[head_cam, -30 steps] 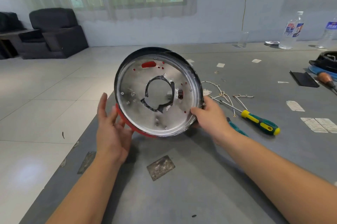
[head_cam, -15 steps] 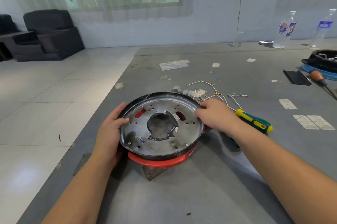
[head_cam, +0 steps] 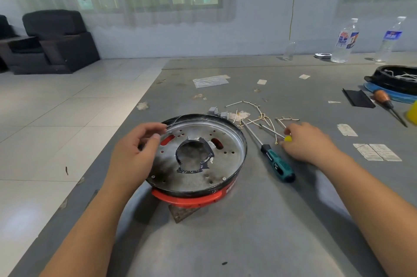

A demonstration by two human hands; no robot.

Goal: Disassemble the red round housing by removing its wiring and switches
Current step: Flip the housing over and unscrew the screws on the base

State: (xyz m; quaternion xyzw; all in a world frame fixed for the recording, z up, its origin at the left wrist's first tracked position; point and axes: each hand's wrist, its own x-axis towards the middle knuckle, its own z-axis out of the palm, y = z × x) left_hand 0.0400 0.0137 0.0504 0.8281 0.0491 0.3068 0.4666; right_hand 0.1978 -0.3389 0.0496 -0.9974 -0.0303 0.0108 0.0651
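Head view: the red round housing (head_cam: pixel 194 163) lies flat on the desk (head_cam: pixel 259 231), metal plate up, near the left edge. It could slide toward that edge, since the left hand (head_cam: pixel 135 154) only hovers over the rim with loosely curled fingers, gripping nothing. The right hand (head_cam: pixel 304 141) reaches over the yellow-handled screwdriver (head_cam: pixel 287 138) beside the loose wiring (head_cam: pixel 259 116) (whether it has closed on the handle, I cannot tell).

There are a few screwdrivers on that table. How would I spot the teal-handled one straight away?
Find the red round housing at the near edge of the grey table. Just to its right lies the teal-handled screwdriver, shaft pointing away towards the loose wires. The other screwdriver, far right, has an orange-brown handle.
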